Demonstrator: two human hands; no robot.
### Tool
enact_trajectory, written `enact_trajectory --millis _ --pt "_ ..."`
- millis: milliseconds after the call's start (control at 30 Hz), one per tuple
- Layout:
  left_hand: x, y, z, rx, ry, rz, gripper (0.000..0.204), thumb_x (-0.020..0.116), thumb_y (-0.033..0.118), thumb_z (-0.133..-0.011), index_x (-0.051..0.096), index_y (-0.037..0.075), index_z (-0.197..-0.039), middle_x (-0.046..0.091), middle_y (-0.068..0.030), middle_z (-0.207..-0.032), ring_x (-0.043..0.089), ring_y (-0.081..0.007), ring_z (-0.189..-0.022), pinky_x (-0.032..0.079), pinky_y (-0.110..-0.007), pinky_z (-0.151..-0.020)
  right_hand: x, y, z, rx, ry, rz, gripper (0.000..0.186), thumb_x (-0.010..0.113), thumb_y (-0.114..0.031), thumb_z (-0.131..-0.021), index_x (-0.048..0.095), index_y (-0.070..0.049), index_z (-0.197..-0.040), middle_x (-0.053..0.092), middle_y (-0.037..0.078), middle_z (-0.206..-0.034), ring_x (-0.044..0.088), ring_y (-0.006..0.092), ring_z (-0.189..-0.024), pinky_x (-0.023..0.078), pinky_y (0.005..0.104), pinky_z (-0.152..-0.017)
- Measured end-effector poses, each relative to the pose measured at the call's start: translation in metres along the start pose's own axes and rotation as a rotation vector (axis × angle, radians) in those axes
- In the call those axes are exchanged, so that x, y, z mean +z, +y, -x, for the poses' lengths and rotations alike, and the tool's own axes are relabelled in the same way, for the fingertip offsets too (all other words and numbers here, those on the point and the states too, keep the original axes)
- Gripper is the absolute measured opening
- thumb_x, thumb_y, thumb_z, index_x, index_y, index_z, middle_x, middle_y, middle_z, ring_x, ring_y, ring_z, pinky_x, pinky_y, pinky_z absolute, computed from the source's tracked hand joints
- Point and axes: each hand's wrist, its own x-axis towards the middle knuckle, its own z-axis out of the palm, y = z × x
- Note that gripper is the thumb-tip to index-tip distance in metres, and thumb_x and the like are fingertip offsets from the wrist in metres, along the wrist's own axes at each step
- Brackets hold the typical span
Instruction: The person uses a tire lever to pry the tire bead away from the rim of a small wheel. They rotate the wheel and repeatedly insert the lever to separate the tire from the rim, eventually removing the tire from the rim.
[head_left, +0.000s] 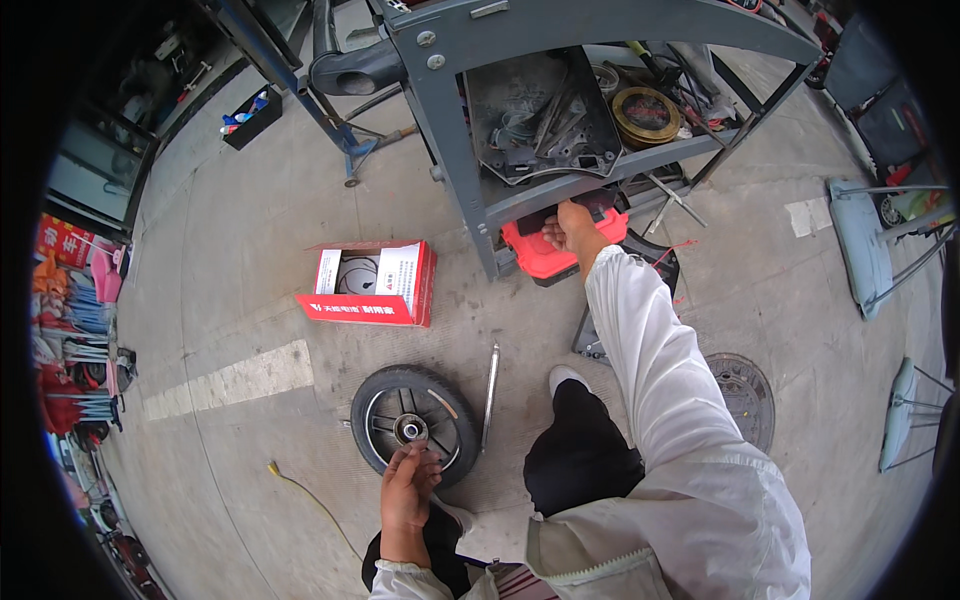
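Note:
My right hand (572, 226) reaches out to a red plastic case (540, 252) under the lower shelf of a grey workbench. Its fingers are curled at the case's top edge, and what they grip is hidden. Close to my body, my left hand (410, 482) is closed with its fingertips together, just above the near side of a wheel. Whatever it pinches is too small to make out. That wheel (376, 446), with a black tyre and dark spokes, lies flat on the floor, its round metal hub (410, 429) facing up.
An open red-and-white carton (366, 312) stands left of the bench leg. A long metal bar (490, 398) lies right of the wheel. The grey workbench (452, 130) holds a black tray (500, 95) of parts and a round golden tin (646, 115). Pale stools (860, 245) stand right.

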Motion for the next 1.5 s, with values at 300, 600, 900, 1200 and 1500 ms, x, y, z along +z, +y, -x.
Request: enact_trajectory --millis 300,600,900,1200,1500 --pt "0.002 -0.004 -0.002 0.013 0.002 0.000 0.022 0.056 0.021 -0.093 0.061 0.005 -0.108 0.067 -0.0060 -0.086 0.062 -0.0134 -0.071 0.049 -0.026 -0.065 -0.008 -0.015 0.011 0.000 -0.001 0.178 0.045 0.039 -0.046 -0.096 0.058 -0.008 -0.080 0.058 0.003 -0.066 0.051 0.0151 -0.051 0.043 0.0319 -0.050" --pt "0.019 0.002 -0.002 0.028 -0.071 -0.012 0.022 0.055 0.020 -0.094 0.059 0.005 -0.110 0.067 -0.0068 -0.089 0.061 -0.0134 -0.073 0.049 -0.026 -0.067 -0.079 0.025 0.085 -0.001 -0.080 0.282 0.045 0.044 -0.044 -0.093 0.058 -0.005 -0.078 0.055 0.002 -0.064 0.048 0.0123 -0.048 0.035 0.0285 -0.042" --pt "0.021 -0.002 -0.001 0.029 -0.061 -0.034 0.022 0.054 0.019 -0.094 0.060 0.005 -0.110 0.067 -0.0071 -0.088 0.061 -0.0134 -0.073 0.049 -0.026 -0.066 -0.118 0.111 0.145 -0.006 -0.069 0.250 0.046 0.043 -0.038 -0.093 0.058 0.000 -0.073 0.056 0.006 -0.059 0.050 0.0142 -0.045 0.037 0.0291 -0.039" --pt "0.025 -0.011 -0.009 -0.002 -0.079 -0.096 0.023 0.056 0.022 -0.094 0.060 0.005 -0.109 0.067 -0.0069 -0.088 0.062 -0.0142 -0.074 0.050 -0.026 -0.066 -0.129 0.139 0.131 -0.037 -0.039 0.275 0.044 0.046 -0.034 -0.088 0.061 0.002 -0.070 0.061 0.010 -0.059 0.055 0.0168 -0.045 0.041 0.0301 -0.040" --pt "0.032 -0.017 -0.022 -0.028 -0.098 -0.145 0.026 0.056 0.027 -0.094 0.060 0.006 -0.109 0.068 -0.0061 -0.089 0.063 -0.0148 -0.075 0.050 -0.028 -0.066 -0.133 0.144 0.132 -0.084 -0.036 0.228 0.046 0.048 -0.037 -0.086 0.062 0.003 -0.068 0.061 0.010 -0.058 0.056 0.0173 -0.047 0.044 0.0296 -0.042"
